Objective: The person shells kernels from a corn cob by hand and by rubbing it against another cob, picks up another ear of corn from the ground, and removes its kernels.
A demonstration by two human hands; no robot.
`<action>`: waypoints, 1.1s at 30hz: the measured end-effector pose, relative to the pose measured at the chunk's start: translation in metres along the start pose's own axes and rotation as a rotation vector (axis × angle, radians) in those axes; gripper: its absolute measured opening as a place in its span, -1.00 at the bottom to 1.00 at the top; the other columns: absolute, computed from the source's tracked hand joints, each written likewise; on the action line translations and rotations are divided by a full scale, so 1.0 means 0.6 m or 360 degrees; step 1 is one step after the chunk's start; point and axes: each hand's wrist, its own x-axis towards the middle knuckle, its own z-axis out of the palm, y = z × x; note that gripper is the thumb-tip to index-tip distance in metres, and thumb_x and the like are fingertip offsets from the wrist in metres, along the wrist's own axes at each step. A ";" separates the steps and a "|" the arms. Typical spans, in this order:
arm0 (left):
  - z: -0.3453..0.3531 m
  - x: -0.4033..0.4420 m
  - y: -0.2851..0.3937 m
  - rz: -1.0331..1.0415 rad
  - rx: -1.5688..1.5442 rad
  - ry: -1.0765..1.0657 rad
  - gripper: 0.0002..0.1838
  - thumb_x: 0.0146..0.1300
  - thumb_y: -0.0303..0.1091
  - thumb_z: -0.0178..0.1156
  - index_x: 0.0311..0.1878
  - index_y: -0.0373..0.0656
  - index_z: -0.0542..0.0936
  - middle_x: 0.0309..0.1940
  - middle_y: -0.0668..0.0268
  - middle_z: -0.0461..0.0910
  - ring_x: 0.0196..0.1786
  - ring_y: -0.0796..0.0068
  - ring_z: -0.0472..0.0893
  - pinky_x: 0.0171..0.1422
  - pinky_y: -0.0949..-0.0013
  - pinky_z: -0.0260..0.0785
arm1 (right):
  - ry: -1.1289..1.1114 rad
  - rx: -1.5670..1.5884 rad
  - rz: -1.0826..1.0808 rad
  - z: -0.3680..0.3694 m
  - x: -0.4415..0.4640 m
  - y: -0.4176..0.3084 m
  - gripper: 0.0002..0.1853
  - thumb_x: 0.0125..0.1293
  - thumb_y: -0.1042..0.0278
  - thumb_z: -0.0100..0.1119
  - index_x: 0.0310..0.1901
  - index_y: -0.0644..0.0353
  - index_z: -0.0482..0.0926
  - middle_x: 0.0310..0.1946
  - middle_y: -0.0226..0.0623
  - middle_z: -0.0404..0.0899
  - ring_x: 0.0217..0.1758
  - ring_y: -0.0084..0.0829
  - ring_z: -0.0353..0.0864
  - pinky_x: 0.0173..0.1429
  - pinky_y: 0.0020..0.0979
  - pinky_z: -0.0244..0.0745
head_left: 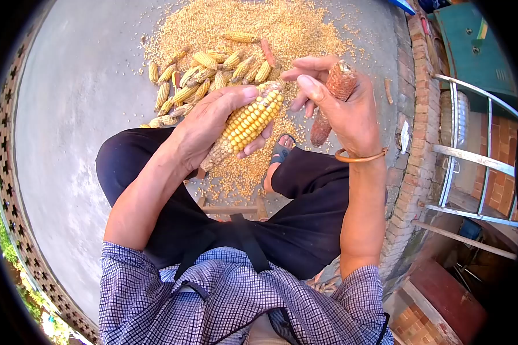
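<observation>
My left hand [213, 118] is wrapped round a yellow ear of corn [250, 123], its kernels facing up and some bare patches near its tip. To the right of it, my right hand [348, 109] holds a bare reddish cob [341, 81] between thumb and palm, with the fingers pointing left towards the ear's tip. The lower end of the cob shows beneath the hand. Cob and ear are apart. Beyond my hands, several unshelled ears [204, 75] lie heaped at the near edge of a wide spread of loose kernels [259, 20].
A brick edging [417, 132] runs along the right, with a metal frame [475, 152] beside it. More loose kernels [230, 184] lie on the concrete floor [69, 144] between my feet. A wooden piece [230, 210] is below them. A teal cabinet [472, 46] stands upper right.
</observation>
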 end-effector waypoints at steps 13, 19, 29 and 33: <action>-0.002 -0.001 -0.005 0.0047 0.0006 -0.0026 -0.54 0.47 -0.06 -0.09 -0.01 -0.36 0.49 -0.42 0.09 0.56 -0.63 0.43 0.51 -0.64 0.49 0.33 | -0.0244 0.0017 0.0017 0.023 -0.001 0.001 -0.84 0.26 0.48 0.33 -0.15 0.32 0.66 -0.34 -0.36 0.66 -0.39 -0.64 0.62 -0.24 -0.61 0.54; 0.005 -0.003 -0.010 0.0147 0.0238 0.0126 -0.53 0.47 -0.06 -0.15 -0.02 -0.34 0.50 -0.45 0.13 0.55 -0.62 0.47 0.48 -0.62 0.48 0.30 | -0.0142 0.0056 0.0112 0.037 -0.003 -0.016 -0.89 0.25 0.47 0.35 -0.25 0.30 0.66 -0.47 -0.43 0.62 -0.44 -0.68 0.59 -0.25 -0.62 0.52; 0.017 -0.008 -0.004 0.0247 0.0347 0.0063 -0.51 0.47 -0.08 -0.17 0.08 -0.35 0.49 -0.41 0.16 0.54 -0.57 0.51 0.49 -0.57 0.50 0.32 | 0.0005 -0.0039 -0.0108 0.046 -0.001 0.021 -0.90 0.31 0.43 0.31 -0.25 0.28 0.68 -0.40 -0.35 0.67 -0.55 -0.70 0.53 -0.52 -0.66 0.40; 0.018 -0.009 -0.007 0.0253 0.0252 0.0145 -0.51 0.49 -0.08 -0.19 0.13 -0.35 0.46 -0.38 0.16 0.55 -0.54 0.51 0.51 -0.56 0.50 0.32 | 0.0018 0.0292 0.0088 0.044 -0.003 0.009 -0.84 0.37 0.37 0.24 -0.17 0.30 0.65 -0.32 -0.28 0.69 -0.49 -0.65 0.55 -0.45 -0.62 0.42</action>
